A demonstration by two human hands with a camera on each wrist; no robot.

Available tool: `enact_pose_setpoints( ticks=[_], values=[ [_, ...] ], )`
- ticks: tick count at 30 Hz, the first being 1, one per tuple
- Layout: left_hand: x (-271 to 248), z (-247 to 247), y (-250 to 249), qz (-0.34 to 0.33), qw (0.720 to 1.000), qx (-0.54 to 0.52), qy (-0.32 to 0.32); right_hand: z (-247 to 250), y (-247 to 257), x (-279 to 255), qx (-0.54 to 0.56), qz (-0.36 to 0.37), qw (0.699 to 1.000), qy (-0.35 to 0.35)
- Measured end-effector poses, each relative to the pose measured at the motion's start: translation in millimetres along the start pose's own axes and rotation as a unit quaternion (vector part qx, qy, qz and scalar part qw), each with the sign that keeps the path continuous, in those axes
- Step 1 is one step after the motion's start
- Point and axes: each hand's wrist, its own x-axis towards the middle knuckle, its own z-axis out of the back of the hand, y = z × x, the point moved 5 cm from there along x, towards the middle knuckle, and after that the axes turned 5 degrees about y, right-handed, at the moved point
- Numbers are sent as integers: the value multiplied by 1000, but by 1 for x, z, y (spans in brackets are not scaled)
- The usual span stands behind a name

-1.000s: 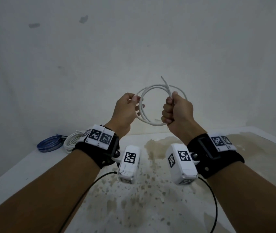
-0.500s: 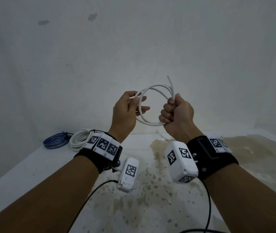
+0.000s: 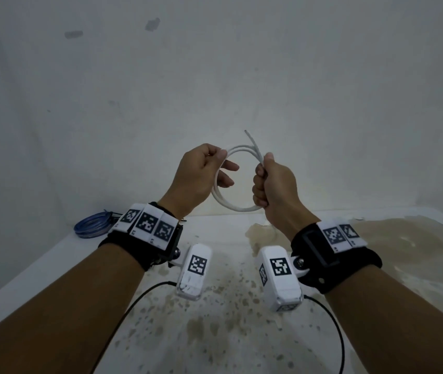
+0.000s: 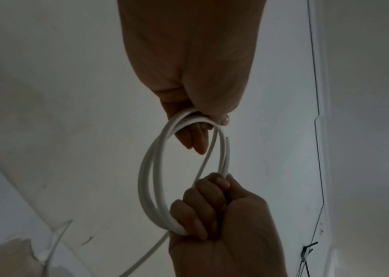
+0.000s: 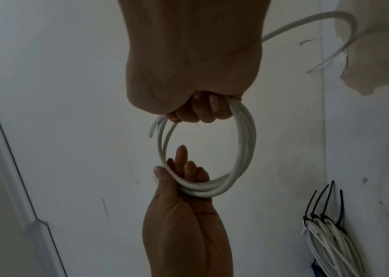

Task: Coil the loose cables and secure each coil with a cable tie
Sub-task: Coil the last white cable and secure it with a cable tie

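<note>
Springy light white cable coil [image 3: 238,207] is clenched by right hand [image 3: 274,187], pinched by left hand [image 3: 201,176]; best gripped across all loops.

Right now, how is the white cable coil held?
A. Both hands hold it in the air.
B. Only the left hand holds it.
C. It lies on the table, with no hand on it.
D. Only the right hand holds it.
A: the left hand pinches one side of the white cable coil, and the right hand grips the other side in a fist, above the table.
</note>
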Motion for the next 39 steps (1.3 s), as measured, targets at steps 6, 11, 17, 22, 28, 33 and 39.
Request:
enact_pose_setpoints(
  ticks=[6,11,17,22,28,33,39],
  values=[
    [3,-1,-1,-5,996,83,36,-3,-5,-3,-44,19,999,8],
    [8,-1,-8,19,992,94,86,-6,-3,-3,-106,51,993,17],
    [11,0,-17,43,982,107,151,-9,-1,-5,-157,59,985,49],
    [12,-1,-18,31,987,132,91,-17,-1,-5,-240,109,962,73],
    [9,1,-6,33,992,120,36,-15,1,-4,-319,101,940,64],
    [13,6,-13,15,993,113,17,4,43,-14,-497,229,817,-183],
    [18,13,-22,-20,989,148,10,3,54,15,-451,223,864,-18]
  ],
)
